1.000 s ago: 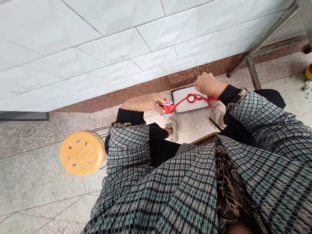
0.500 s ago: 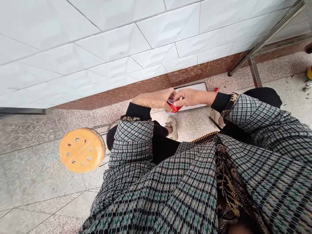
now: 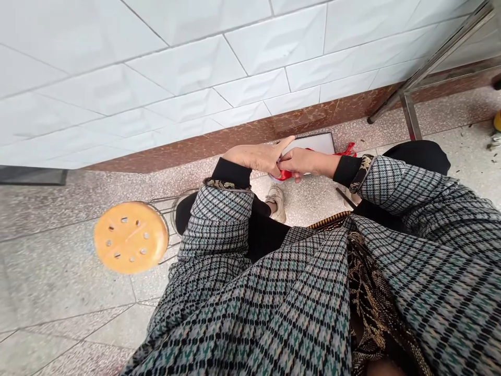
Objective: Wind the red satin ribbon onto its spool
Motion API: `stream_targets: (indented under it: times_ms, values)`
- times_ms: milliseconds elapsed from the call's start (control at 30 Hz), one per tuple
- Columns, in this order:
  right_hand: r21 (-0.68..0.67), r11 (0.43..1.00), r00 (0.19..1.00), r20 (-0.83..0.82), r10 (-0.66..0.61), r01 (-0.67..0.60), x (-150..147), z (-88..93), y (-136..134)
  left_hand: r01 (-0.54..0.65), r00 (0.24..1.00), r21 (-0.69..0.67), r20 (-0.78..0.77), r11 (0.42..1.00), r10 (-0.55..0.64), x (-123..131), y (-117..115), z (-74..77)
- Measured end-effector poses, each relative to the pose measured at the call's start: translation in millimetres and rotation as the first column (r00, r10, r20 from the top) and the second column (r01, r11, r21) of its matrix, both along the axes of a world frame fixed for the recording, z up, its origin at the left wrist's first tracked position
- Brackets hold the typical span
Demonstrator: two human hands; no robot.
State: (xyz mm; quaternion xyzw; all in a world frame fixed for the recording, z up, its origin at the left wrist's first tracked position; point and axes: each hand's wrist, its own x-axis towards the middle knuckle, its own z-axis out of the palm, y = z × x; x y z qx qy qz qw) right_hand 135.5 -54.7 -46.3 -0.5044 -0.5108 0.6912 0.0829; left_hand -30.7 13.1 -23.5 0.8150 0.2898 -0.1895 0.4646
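Observation:
In front of me, my left hand point(image 3: 256, 157) is closed around a roll of red ribbon point(image 3: 285, 176), its thumb pointing up and away. Most of the roll is hidden behind the fingers. Close against it, my right hand point(image 3: 303, 161) pinches the ribbon with curled fingers; the exact grip is partly covered. A loose red ribbon length point(image 3: 348, 150) shows beyond my right wrist, bunched at its end. Below and behind the hands, a white board or flat box point(image 3: 319, 141) with a dark edge lies on the floor by the wall.
An orange round stool point(image 3: 131, 237) with holes in its seat stands to my left. A white tiled wall point(image 3: 188, 78) with a brown skirting runs ahead. At the right, a metal frame leg point(image 3: 410, 117) meets the speckled floor. My shoe point(image 3: 276, 202) shows beneath the hands.
My left thumb has lifted off the roll and stretched out. My right hand has turned and curled closer over the ribbon. More loose red ribbon now shows beyond the right wrist.

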Motion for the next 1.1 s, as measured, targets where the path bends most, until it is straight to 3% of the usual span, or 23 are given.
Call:
stream_targets:
  times_ms: [67,200,267,333,367,433,500,567,767,833,933,1100]
  values:
    - [-0.049,0.998,0.999,-0.007,-0.037,0.037,-2,-3.6,1,0.029,0.998,-0.011,-0.058,1.0,-0.029,7,-2,6.8]
    - [-0.001,0.986,0.986,0.022,-0.166,0.166,-8,-3.8,4,0.055,0.992,0.044,-0.116,0.998,-0.05,15,-1,12.5]
    - [0.001,0.952,0.952,0.004,-0.307,0.307,-8,2.8,9,-0.029,0.998,0.079,-0.052,0.996,0.033,13,3,9.0]
    - [0.0,0.888,0.888,-0.015,-0.46,0.46,-1,12.7,18,-0.224,0.968,0.105,0.137,0.969,0.209,8,9,2.3]
    - [0.012,0.847,0.847,-0.04,-0.531,0.532,3,18.3,24,-0.353,0.911,0.095,0.264,0.931,0.318,6,12,-1.5]
    - [0.057,0.76,0.759,-0.139,-0.636,0.648,16,30.4,38,-0.584,0.713,-0.008,0.474,0.812,0.517,5,17,-9.0]
    - [0.11,0.687,0.687,-0.263,-0.677,0.719,29,43.2,50,-0.686,0.523,-0.173,0.559,0.707,0.644,9,20,-14.6]
    - [0.165,0.643,0.654,-0.348,-0.671,0.748,39,56.1,58,-0.681,0.418,-0.312,0.577,0.663,0.702,18,20,-17.5]
    - [0.356,0.596,0.694,-0.382,-0.61,0.72,47,83.2,58,-0.531,0.141,-0.541,0.703,0.652,0.697,64,13,-10.8]
    - [0.42,0.574,0.709,-0.363,-0.604,0.703,47,85.7,59,-0.524,0.049,-0.582,0.708,0.622,0.704,79,11,-7.1]
    - [0.5,0.517,0.707,-0.345,-0.618,0.695,47,83.6,61,-0.536,-0.078,-0.657,0.664,0.53,0.744,97,11,-4.9]
    - [0.576,0.447,0.685,-0.299,-0.664,0.684,52,78.4,65,-0.592,-0.188,-0.664,0.665,0.457,0.723,111,13,-4.5]
